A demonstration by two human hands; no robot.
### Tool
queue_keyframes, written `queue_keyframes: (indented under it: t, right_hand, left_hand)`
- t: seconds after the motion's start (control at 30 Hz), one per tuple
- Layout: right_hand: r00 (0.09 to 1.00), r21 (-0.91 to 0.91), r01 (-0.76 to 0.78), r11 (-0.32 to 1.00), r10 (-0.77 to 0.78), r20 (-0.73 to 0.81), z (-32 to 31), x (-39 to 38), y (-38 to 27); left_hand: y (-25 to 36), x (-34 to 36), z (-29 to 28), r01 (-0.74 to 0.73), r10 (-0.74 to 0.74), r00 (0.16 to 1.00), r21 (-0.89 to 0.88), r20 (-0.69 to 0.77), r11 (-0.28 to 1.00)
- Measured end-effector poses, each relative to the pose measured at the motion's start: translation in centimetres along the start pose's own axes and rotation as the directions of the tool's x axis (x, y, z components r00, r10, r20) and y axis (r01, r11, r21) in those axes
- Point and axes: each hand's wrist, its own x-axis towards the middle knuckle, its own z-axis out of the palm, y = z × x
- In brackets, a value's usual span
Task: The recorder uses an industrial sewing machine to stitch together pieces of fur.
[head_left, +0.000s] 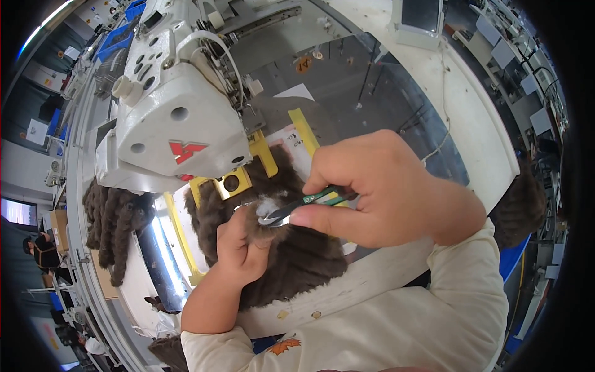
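Observation:
My right hand (387, 195) is closed on a small pair of thread snips (315, 197) with green handles and dark blades. Their tips point left and rest at a tuft of white fluff (266, 206) on brown plush fabric. My left hand (240, 251) pinches a fold of that brown plush (259, 226) right beside the blade tips. The rest of the plush piece (297, 270) spreads over the table toward me, its pile ridged. Yellow clamp plates (234, 183) lie around more brown plush, just beyond my hands.
A large white sewing machine head (180, 118) stands close behind the clamp plates. Brown plush strips (111, 229) hang at the left. Beyond my right hand lies a dark glossy bed plate (365, 87); a control box (419, 22) sits at the far right. More brown plush (519, 208) is at the right edge.

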Motion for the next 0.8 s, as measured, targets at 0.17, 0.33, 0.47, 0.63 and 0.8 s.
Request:
queue_keyframes:
  t: [0.17, 0.33, 0.47, 0.63, 0.8]
  right_hand:
    - [0.99, -0.076, 0.123, 0.989, -0.128, -0.057, 0.9, 0.0, 0.5]
    - [0.988, -0.092, 0.133, 0.987, -0.139, -0.06, 0.8, -0.1, 0.3]
    - [0.998, -0.118, 0.027, 0.993, -0.021, 0.057, 0.2, -0.1, -0.3]
    - [0.996, -0.144, 0.02, 0.989, -0.008, 0.085, 0.8, 0.0, -0.1]
    - [0.994, -0.218, 0.106, 0.97, -0.106, 0.016, 1.9, -0.4, 0.6]
  left_hand:
    - [-0.1, 0.0, 0.0, -0.006, 0.006, 1.0, 0.02, 0.018, 1.0]
    - [0.0, -0.1, 0.0, -0.016, 0.016, 1.0, 0.05, 0.004, 0.999]
    - [0.1, 0.1, 0.1, -0.034, 0.035, 0.999, 0.085, -0.015, 0.996]
    - [0.5, -0.4, -0.1, 0.027, -0.031, 0.999, 0.109, 0.03, 0.994]
    - [0.3, -0.2, 0.3, -0.052, 0.045, 0.998, 0.168, 0.047, 0.984]
